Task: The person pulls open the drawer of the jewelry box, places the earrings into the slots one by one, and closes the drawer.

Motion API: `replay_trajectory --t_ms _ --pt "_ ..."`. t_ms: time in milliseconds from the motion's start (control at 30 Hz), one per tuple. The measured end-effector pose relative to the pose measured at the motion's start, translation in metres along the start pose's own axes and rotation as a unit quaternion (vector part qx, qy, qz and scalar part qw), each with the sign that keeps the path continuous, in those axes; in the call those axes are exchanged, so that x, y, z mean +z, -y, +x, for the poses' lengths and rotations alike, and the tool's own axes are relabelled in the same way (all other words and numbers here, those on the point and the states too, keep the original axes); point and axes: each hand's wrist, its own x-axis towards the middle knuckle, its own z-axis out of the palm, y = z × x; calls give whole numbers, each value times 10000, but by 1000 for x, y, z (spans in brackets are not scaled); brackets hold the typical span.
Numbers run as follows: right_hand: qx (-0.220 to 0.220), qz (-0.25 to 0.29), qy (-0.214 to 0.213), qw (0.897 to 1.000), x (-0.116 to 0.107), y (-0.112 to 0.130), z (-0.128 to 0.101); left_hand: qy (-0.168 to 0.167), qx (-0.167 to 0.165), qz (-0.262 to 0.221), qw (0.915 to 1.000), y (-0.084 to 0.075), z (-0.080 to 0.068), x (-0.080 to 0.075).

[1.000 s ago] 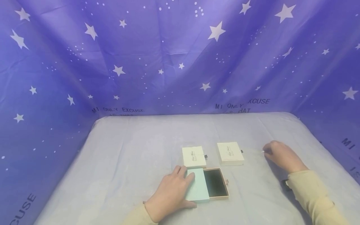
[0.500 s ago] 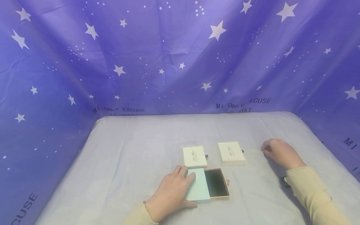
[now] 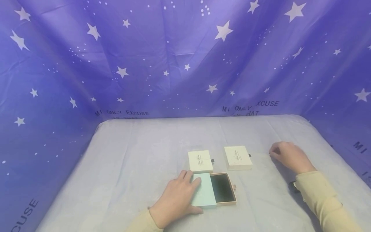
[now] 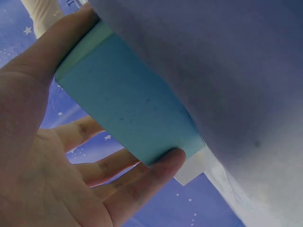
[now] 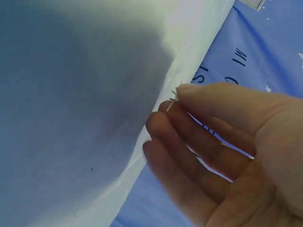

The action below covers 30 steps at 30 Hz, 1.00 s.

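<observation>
My left hand (image 3: 175,199) grips the sleeve of a mint-green drawer box (image 3: 206,193), thumb along the near side and fingers over the far part. The left wrist view shows the sleeve's blue-green side (image 4: 128,99) between thumb and fingers. Its drawer (image 3: 223,188), lined in black, is pulled partway out to the right and has a small pink tab. Off to the right, just over the cloth, my right hand (image 3: 291,157) pinches a tiny silvery piece with thin prongs (image 5: 173,97) between thumb and forefinger; its exact kind I cannot tell.
A cream box (image 3: 200,160) with dark lettering and a black tab sits right behind the mint-green one. Another cream box (image 3: 237,157) stands to its right. Pale cloth covers the table (image 3: 139,167); a purple star-patterned curtain (image 3: 174,58) surrounds its back and sides.
The right hand has turned slightly and shifted a little away from me; the silvery tip seen at its fingertips earlier is hidden now in the head view. The left hand and boxes stay put.
</observation>
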Motion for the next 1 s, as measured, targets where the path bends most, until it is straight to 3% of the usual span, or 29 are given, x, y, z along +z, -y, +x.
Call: replay_trajectory --t_ms 567,1000 --pt "186 194 -77 9996 0 4 -1 10 -22 -115 9999 1 0 1" --pt "-90 69 -21 9999 7 1 -2 13 -18 -91 10000 1 0 3"
